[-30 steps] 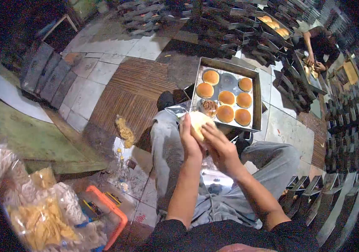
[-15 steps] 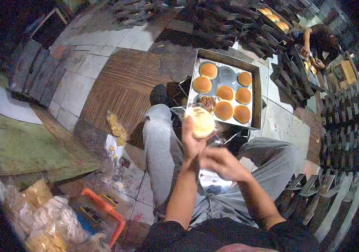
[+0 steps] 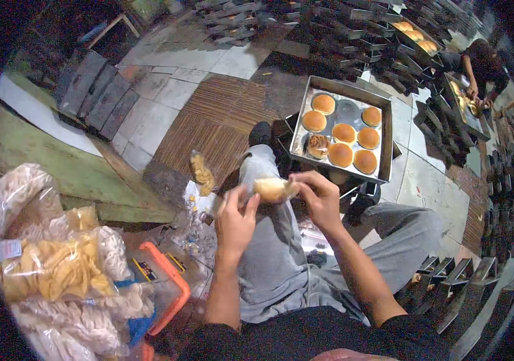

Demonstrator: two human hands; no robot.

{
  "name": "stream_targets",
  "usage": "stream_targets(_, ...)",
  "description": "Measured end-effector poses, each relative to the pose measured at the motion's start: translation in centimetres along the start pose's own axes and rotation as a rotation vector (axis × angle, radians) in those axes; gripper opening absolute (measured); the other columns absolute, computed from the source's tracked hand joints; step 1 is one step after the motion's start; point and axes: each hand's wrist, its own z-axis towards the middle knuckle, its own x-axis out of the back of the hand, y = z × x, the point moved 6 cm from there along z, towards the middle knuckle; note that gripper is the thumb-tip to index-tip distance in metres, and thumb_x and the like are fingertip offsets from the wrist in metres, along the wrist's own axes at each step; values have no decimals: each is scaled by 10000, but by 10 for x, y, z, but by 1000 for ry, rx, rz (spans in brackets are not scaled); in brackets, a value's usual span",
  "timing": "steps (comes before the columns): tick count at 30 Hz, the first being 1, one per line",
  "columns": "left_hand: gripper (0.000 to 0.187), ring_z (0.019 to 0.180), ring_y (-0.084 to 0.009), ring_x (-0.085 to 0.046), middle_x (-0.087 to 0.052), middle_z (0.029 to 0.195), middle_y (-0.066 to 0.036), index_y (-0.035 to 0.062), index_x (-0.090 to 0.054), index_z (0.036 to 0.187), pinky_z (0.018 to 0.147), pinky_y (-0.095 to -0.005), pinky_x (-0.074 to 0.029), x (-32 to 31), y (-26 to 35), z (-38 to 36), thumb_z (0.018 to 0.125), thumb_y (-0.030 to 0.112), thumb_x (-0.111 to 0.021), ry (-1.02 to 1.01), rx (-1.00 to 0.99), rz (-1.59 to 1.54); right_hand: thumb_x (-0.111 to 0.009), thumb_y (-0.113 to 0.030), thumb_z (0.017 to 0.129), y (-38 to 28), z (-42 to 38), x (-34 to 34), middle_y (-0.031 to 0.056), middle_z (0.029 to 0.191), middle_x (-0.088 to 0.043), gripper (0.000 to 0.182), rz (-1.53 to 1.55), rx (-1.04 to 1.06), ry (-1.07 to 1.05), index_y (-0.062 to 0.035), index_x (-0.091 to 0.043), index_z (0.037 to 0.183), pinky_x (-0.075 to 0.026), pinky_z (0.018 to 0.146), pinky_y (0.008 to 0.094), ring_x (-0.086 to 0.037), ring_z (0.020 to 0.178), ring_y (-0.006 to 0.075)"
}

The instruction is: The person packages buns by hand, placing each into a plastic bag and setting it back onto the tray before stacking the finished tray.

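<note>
A round bun [image 3: 270, 190], golden on top and paler at the side, hangs above my left knee, slightly blurred. It seems to sit in a clear plastic bag, whose edges are hard to make out. From the left, my left hand [image 3: 234, 221] grips it with the thumb against its side. At the other end, the fingers of my right hand [image 3: 323, 201] pinch what looks like the bag's edge. Beyond the hands stands a metal tray [image 3: 383, 135] with several golden buns [image 3: 344, 133] and one bagged bun [image 3: 319, 145] with brown marking.
Packs of clear and yellow plastic bags [image 3: 58, 265] lie at left beside an orange-rimmed crate [image 3: 169, 277]. A yellow bundle [image 3: 201, 173] rests on the floor. Dark metal pans [image 3: 443, 144] are stacked at right. Another person [image 3: 479, 69] handles buns at far right.
The bun has turned from its pale face to side-on and moved slightly down. My right hand has come up from my left wrist to the bun's right side. The view has swung left.
</note>
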Motion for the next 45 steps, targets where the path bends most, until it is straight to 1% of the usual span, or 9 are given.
stream_targets(3, 160, 817, -223, -632, -670, 1000, -117, 29, -705, 1054, 724, -335, -505, 32, 48, 0, 906, 80, -738, 542, -577, -290, -691, -90, 935, -3, 18, -14, 112, 957, -737, 152, -8, 16, -9, 22, -738, 1026, -531, 789, 304, -691, 865, 170)
stream_targets(10, 60, 747, -108, -618, -641, 892, -23, 35, -678, 1002, 620, -229, -483, 38, 33, 21, 949, 51, -700, 252, -571, -662, -752, -38, 835, -65, 5, -3, 103, 1006, -700, 117, -407, 582, 147, -50, -763, 951, -550, 711, 312, -688, 831, 241)
stream_targets(12, 63, 678, -91, -605, -639, 875, -11, 25, -666, 1009, 554, -220, -489, 29, 27, 25, 952, 35, -692, 188, -448, -757, -717, -32, 868, 18, 24, 14, 114, 1005, -701, 79, 148, -210, 41, -13, -757, 934, -536, 754, 292, -679, 867, 223)
stream_targets(23, 212, 693, -115, -568, -603, 739, -39, 9, -576, 879, 668, -325, -495, 46, 51, 55, 933, 130, -742, 510, -519, -302, -718, -195, 949, 82, 68, -6, 4, 730, -638, 159, 521, -478, -76, -47, -676, 910, -399, 498, 244, -537, 570, 74)
stream_targets(32, 265, 682, -105, -608, -606, 1011, -78, 4, -628, 1098, 393, -228, -503, -19, -33, -7, 994, 242, -679, 134, 168, -832, -653, -332, 1000, 150, -47, -68, 78, 875, -663, 287, 508, -912, -121, -47, -652, 1036, -446, 455, 291, -609, 586, 166)
stream_targets(36, 514, 1113, -319, -605, -545, 1275, -166, 78, -559, 1343, 895, -475, -555, -37, 23, -15, 874, 116, -765, 263, -427, -32, -669, -369, 981, 112, -35, -41, 111, 1200, -637, 473, 1112, -947, 15, -28, -579, 1297, -572, 804, 360, -648, 1051, 205)
stream_targets(37, 666, 1367, -386, -412, -471, 1395, -197, 133, -507, 1425, 1108, -560, -346, -60, 20, -12, 822, 105, -786, 102, -471, -65, -673, -363, 978, 114, -32, -30, 109, 1194, -649, 479, 987, -812, 42, -24, -587, 1304, -573, 806, 361, -651, 1060, 208)
stream_targets(42, 672, 1455, -429, -276, -316, 1564, -244, 153, -449, 1483, 1159, -558, -249, -59, 36, -38, 889, 277, -738, 136, -526, 370, -715, -374, 944, 209, -20, 33, 91, 1132, -694, 467, 252, -899, -42, -28, -657, 1252, -565, 854, 381, -663, 993, 203)
stream_targets(45, 683, 1475, -448, -246, -256, 1601, -271, 105, -410, 1504, 1139, -599, -266, -32, -51, -11, 937, 364, -688, 155, -434, 133, -719, -461, 925, 225, 44, 85, 112, 1152, -680, 595, 630, -835, 80, -31, -602, 1321, -573, 813, 383, -663, 965, 216)
